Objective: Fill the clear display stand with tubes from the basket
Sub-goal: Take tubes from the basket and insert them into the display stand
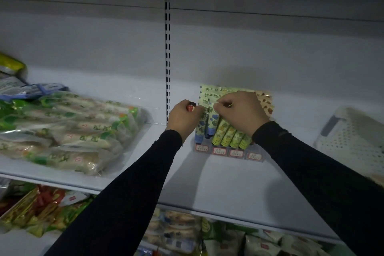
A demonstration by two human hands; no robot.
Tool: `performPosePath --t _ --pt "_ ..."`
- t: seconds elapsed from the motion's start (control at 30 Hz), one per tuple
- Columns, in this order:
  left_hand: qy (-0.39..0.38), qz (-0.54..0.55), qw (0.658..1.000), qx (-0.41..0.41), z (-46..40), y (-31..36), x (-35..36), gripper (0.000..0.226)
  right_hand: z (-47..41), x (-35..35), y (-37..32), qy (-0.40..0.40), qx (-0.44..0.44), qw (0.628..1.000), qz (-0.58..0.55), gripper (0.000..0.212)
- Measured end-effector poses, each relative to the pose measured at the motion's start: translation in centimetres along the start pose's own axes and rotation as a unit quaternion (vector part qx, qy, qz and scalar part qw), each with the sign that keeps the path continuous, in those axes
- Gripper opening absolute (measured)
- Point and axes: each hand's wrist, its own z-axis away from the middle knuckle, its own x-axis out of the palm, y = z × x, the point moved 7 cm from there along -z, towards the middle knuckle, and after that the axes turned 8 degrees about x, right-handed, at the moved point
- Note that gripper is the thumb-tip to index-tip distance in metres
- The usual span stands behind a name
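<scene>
Blue-flowered tubes (200, 131) stand beside yellow-green patterned tubes (230, 136), red-bordered labels (219, 150) below, a white perforated basket (353, 141), black sleeves (133, 189).

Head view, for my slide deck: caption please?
Both hands seat tubes in the clear display stand; white basket at right.

Long black sleeves (128, 189), bare hands.

1 head view, looking forward-down, close on shelf (228, 183).
</scene>
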Motion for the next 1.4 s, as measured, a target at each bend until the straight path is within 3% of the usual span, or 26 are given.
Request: performPosePath --t 0.43,0.63,0.87,1.0,1.4 --pt "-0.006 0.002 1.0 0.001 0.1 -0.2 -0.1 0.034 -0.5 1.8 0.5 0.008 -0.013 0.998 0.06 0.055" --pt "-0.016 0.0 1.0 0.008 0.3 0.0 0.1 0.034 -0.4 2.5 1.5 0.01 0.015 0.997 0.074 0.041" --pt "-0.01 0.007 1.0 0.008 0.3 -0.1 0.0 0.032 -1.2 2.7 1.4 -0.029 0.003 0.998 0.064 0.048" --pt "-0.002 0.025 1.0 -0.006 0.4 -0.3 0.0 0.032 -1.3 3.0 1.5 -0.019 0.004 0.995 0.093 0.037" --pt "0.0 0.05 0.998 -0.037 0.1 -0.8 0.2 0.03 -1.2 3.0 1.4 -0.024 -0.002 0.996 0.086 0.045"
